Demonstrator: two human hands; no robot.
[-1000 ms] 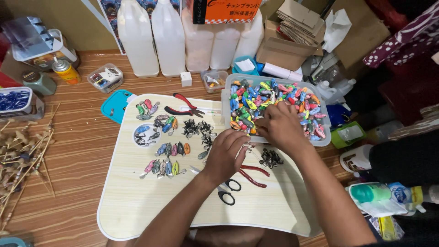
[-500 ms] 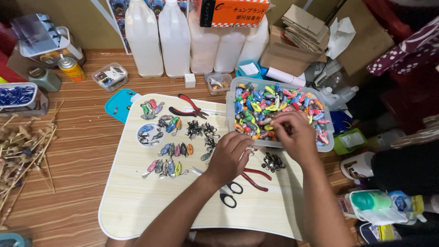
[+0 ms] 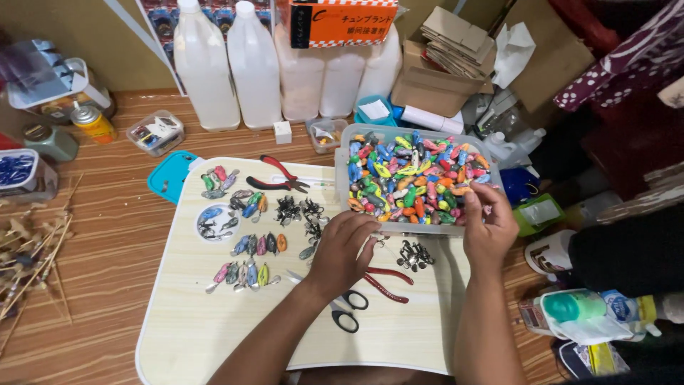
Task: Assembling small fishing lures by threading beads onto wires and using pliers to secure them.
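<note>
The left hand (image 3: 345, 249) is pinching a small metal piece (image 3: 379, 238) over the pale board (image 3: 214, 321), just beside the clear tub (image 3: 342, 160) of coloured lures. The right hand (image 3: 490, 228) is curling loosely at the tub's near edge, grasping nothing visible. Red pliers (image 3: 388, 281) and scissors (image 3: 349, 310) are lying beneath the left hand.

Bare board (image 3: 214, 328) front-left; lure tub (image 3: 342, 178) blocking right.

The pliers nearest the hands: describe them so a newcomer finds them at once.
On the pale wooden board, look just below the left hand, beside the black-handled scissors. The red-handled pliers lie there, partly under the hand. The other red-and-black pliers lie at the board's far edge.
</note>
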